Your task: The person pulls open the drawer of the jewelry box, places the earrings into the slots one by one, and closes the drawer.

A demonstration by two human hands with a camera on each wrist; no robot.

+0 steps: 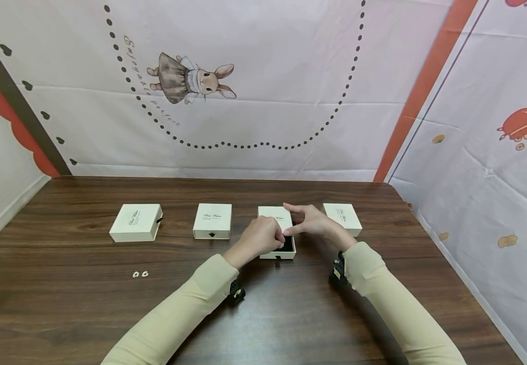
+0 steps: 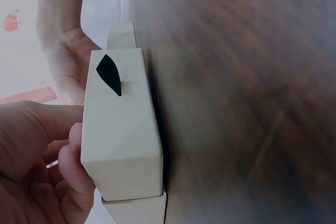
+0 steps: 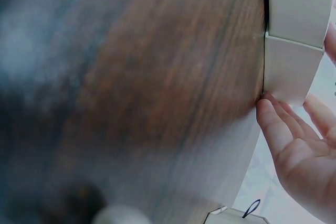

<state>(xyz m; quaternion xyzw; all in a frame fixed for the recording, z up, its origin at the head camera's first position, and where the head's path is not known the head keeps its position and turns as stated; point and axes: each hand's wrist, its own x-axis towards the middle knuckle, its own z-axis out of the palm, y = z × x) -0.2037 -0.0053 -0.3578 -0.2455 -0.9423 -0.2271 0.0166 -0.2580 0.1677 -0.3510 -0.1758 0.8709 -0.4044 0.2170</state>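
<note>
A cream drawer-style gift box [image 1: 275, 215] stands with its black-lined drawer [image 1: 278, 254] pulled partway out towards me. Over the drawer, my left hand [image 1: 263, 237] has its fingertips bunched together and lowered at the opening. The left wrist view has these fingers [image 2: 76, 174] beside the drawer front, which bears a black ribbon tab [image 2: 108, 74]. A bright spot shows between them, but I cannot tell whether they pinch something small. My right hand [image 1: 311, 221] holds the box's outer sleeve from the right, index finger at the far edge and thumb at the front edge.
Three more cream boxes stand in the same row: one at the far left [image 1: 134, 223], one left of centre [image 1: 212, 221], one [image 1: 343, 218] behind my right wrist. Two small earrings [image 1: 140, 274] lie on the brown table [image 1: 85, 304] at left. Printed cloth [image 1: 263, 76] rises behind.
</note>
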